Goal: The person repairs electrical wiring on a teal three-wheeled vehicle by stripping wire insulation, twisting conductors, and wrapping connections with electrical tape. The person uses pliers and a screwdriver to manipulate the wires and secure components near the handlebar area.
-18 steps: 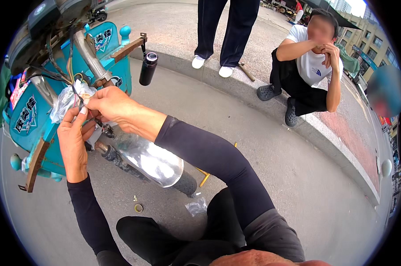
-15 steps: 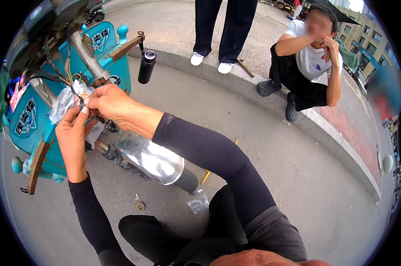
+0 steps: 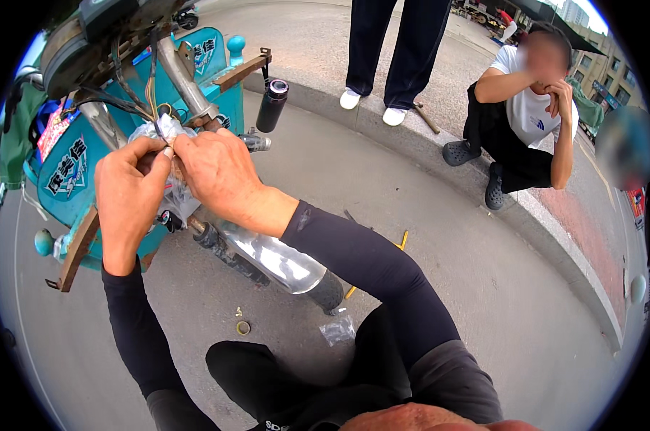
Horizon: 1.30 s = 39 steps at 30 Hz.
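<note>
My left hand (image 3: 127, 197) and my right hand (image 3: 221, 176) meet at the front of a teal three-wheeled vehicle (image 3: 70, 169). Thumbs and fingertips of both hands pinch a dark electrical wire (image 3: 160, 138). It belongs to a bundle of thin coloured wires (image 3: 151, 97) hanging between two metal fork tubes (image 3: 185, 82). Crumpled clear plastic (image 3: 168, 128) is bunched behind the fingers and hangs below them. The exact spot of the wire between the fingertips is mostly covered.
A front wheel with a shiny mudguard (image 3: 278, 258) stands below my right forearm. On the ground lie a tape roll (image 3: 243, 327), a plastic bag (image 3: 337, 330) and a yellow-handled tool (image 3: 402, 241). A black bottle (image 3: 272, 105) hangs by the vehicle. One person (image 3: 533, 108) sits on the kerb; another stands.
The view has shifted, so the scene sits further right. My hands have turned, showing more of their backs, and stay pinched together at the wire.
</note>
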Each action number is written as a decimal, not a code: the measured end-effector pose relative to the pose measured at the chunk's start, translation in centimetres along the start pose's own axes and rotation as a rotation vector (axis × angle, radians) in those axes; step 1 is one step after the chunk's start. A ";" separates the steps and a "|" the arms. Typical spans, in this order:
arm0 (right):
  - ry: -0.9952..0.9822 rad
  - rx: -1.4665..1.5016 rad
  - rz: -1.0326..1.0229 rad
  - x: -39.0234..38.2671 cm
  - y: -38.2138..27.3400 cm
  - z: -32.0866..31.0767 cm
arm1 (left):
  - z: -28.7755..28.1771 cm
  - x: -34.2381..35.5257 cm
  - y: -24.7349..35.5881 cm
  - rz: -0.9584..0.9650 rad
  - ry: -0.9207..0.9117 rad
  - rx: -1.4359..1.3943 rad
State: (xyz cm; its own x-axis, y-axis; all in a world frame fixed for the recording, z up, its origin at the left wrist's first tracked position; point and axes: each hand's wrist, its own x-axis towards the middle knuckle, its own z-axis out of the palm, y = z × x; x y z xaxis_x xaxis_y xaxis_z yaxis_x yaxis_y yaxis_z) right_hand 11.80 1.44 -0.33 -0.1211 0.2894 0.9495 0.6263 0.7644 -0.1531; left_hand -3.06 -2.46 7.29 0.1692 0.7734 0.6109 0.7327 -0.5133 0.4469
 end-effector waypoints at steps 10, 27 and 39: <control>-0.009 -0.142 -0.019 -1.0 -5.2 6.1 | -2.3 4.9 -9.4 0.226 -0.168 0.040; -0.511 0.857 0.827 1.6 -4.6 4.5 | -1.8 -5.5 -11.1 0.002 0.059 -0.390; -0.059 -0.300 -0.254 -1.3 -4.3 5.4 | -4.6 -0.9 -6.8 0.574 0.234 0.414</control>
State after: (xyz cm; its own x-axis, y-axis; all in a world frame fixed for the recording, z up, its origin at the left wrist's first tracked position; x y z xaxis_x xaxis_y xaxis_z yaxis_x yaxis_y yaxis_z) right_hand 5.12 0.91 -2.40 -0.3396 0.1521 0.9282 0.7669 0.6161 0.1796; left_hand -11.23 -1.40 6.72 0.4892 0.3033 0.8177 0.7678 -0.5945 -0.2388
